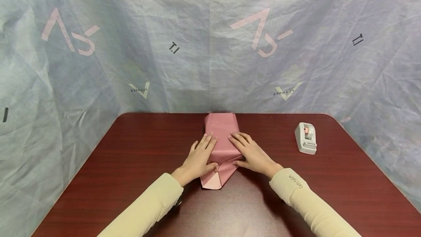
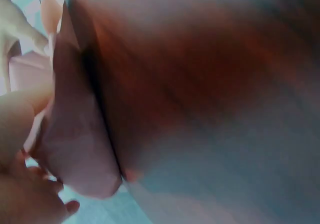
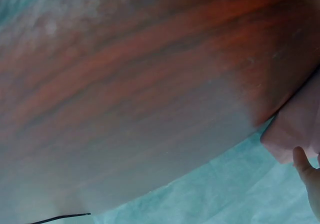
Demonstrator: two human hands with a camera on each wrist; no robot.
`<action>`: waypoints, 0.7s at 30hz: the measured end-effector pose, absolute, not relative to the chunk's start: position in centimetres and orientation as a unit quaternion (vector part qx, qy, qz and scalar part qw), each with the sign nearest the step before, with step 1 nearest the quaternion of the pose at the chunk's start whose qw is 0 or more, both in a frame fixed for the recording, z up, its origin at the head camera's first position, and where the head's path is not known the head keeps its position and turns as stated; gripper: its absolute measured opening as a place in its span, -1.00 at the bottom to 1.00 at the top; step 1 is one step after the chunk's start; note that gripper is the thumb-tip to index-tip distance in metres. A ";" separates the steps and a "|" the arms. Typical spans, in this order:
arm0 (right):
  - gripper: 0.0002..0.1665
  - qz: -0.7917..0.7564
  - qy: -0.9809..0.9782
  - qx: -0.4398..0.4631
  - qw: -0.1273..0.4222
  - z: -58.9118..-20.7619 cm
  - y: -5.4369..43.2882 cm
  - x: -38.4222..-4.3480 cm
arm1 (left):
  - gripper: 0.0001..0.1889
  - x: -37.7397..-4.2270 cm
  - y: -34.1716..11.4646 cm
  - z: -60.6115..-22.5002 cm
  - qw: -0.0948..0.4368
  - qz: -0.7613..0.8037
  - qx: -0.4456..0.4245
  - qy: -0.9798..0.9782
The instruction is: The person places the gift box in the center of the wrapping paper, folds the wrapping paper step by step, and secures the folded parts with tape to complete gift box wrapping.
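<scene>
A long box-shaped package wrapped in pink paper [image 1: 224,129] lies lengthwise at the middle of the table, its far end by the back edge. At its near end a folded paper flap [image 1: 212,182] sticks out towards me, with a paler inner side. My left hand [image 1: 196,159] rests along the package's left side, fingers extended on top and thumb at the base of the flap. On the right side my right hand [image 1: 255,155] lies with fingers stretched over the upper edge, its thumb touching the near fold. The left wrist view shows the package's pink side [image 2: 80,134] close up.
A white tape dispenser [image 1: 306,138] stands on the right part of the dark red wooden table [image 1: 148,138]. Behind the table hangs a grey printed fabric sheet [image 1: 197,76], which also runs along both sides.
</scene>
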State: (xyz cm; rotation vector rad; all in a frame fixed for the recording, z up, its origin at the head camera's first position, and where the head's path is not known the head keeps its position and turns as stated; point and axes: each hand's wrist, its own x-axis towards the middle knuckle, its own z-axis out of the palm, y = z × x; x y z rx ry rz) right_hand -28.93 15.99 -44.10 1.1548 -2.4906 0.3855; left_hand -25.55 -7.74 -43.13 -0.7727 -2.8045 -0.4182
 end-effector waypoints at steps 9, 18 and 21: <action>0.00 0.137 -0.883 0.410 0.184 -44.2 15.9 -28.9 | -0.11 -24.9 -8.9 -42.5 0.089 -0.160 -0.237 -0.954; 0.02 0.139 -0.877 0.415 0.196 -44.3 15.9 -29.0 | -0.31 -24.0 -7.9 -43.2 0.068 -0.154 -0.124 -0.978; 0.01 0.138 -0.878 0.413 0.198 -44.3 15.9 -29.0 | -0.38 -23.8 -7.5 -43.3 0.075 -0.146 -0.113 -0.980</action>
